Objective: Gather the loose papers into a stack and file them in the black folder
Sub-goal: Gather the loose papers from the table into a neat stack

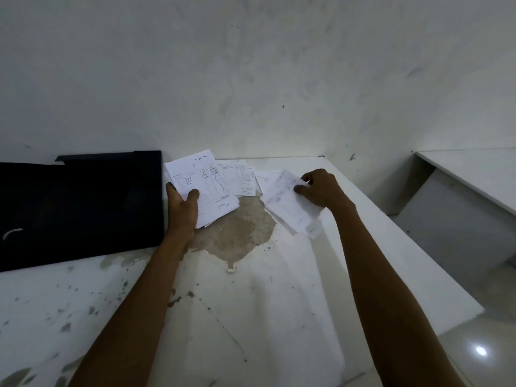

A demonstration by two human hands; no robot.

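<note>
White table (251, 303) is sitting against a scuffed wall (251, 79), with paint flaking in a grey-brown patch (237, 233) between the forearms. Black folder (81, 208) is lying flat at far left, touching the left hand (183, 205). That hand is gripping a stack of slips (215, 196), thumb on top. Right hand (318, 189) is pinching another slip (284, 208) over loose papers (243, 177). Slips are showing white, ruled and handwritten, long axes running away from the person.

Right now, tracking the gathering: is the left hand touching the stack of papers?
Touching. Head view: the left hand grips the stack of papers, thumb on top.
</note>
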